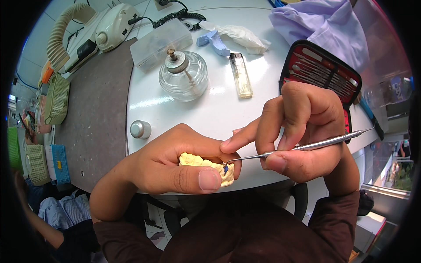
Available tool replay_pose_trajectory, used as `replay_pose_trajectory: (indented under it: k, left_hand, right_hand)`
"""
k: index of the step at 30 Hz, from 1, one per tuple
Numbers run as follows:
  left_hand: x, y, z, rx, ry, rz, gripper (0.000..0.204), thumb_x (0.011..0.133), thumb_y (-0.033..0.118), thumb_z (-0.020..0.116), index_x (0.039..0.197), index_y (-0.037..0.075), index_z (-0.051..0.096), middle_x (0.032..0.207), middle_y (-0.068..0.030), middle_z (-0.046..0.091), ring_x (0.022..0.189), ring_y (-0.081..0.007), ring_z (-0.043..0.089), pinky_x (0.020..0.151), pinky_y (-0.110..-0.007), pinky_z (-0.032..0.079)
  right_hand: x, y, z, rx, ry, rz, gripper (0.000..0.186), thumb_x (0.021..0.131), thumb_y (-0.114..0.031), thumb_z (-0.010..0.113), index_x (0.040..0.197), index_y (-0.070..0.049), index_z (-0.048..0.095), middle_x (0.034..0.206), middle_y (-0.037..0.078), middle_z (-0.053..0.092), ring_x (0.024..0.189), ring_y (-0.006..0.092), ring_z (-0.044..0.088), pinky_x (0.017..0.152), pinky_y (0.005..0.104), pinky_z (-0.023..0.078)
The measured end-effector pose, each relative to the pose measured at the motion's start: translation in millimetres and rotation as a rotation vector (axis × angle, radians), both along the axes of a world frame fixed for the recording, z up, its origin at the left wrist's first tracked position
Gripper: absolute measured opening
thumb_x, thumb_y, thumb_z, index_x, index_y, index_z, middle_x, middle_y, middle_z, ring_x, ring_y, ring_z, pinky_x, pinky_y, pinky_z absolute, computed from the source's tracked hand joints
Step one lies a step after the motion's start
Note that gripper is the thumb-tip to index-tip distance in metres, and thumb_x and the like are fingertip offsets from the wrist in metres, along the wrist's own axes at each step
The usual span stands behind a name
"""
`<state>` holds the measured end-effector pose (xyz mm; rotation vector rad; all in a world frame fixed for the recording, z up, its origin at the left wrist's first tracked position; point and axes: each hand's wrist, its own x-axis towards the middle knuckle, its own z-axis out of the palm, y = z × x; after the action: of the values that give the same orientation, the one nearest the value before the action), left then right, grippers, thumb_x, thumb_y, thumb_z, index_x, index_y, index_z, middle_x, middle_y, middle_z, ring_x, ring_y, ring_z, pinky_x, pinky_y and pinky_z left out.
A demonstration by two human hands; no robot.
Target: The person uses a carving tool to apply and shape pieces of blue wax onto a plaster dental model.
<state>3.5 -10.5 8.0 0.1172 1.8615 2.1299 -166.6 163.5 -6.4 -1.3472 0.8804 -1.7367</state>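
Observation:
My left hand (pixel 171 162) is closed around a yellow dental cast (pixel 195 160) just above the table's front edge, thumb along its near side. On one tooth of the cast sits a small patch of dark blue wax (pixel 226 169). In my right hand (pixel 302 136) is a slim metal wax carver (pixel 322 143), pinched like a pen between thumb and fingers. Its bent tip meets the cast at the blue patch. One outstretched finger of the right hand rests against the left hand. The lower part of the cast is hidden by the left thumb and palm.
Beyond my hands stand a glass spirit lamp (pixel 183 79), its metal cap (pixel 140 129), a lighter (pixel 240 75) and a clear plastic box (pixel 160 44). A red-lined tool case (pixel 322 65) lies open at right. Another person's arm (pixel 41 219) shows at lower left.

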Motion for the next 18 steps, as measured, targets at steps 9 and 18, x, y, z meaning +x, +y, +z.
replay_pose_trajectory:
  k: [9, 18]
  left_hand:
    - [1.0, -1.4, -0.7, 0.006, -0.015, -0.012, 0.039, 0.095, 0.040, 0.060, 0.101, 0.002, 0.066, 0.080, -0.0014, 0.059, 0.070, -0.0098, 0.050, 0.064, -0.024, 0.039]
    - [0.8, -1.0, -0.4, -0.004, -0.017, -0.014, 0.039, 0.096, 0.040, 0.059, 0.103, 0.001, 0.066, 0.081, -0.0015, 0.060, 0.071, -0.0099, 0.051, 0.065, -0.025, 0.040]
  right_hand:
    - [-0.6, 0.6, 1.4, 0.009, 0.025, 0.000, 0.027, 0.077, 0.008, 0.072, 0.076, -0.004, 0.048, 0.066, 0.014, 0.060, 0.070, 0.0184, 0.070, 0.090, 0.0572, 0.057]
    - [-0.9, 0.6, 0.6, 0.003, 0.022, 0.002, 0.027, 0.077, 0.008, 0.072, 0.077, -0.003, 0.048, 0.067, 0.014, 0.060, 0.071, 0.0186, 0.070, 0.090, 0.0571, 0.057]
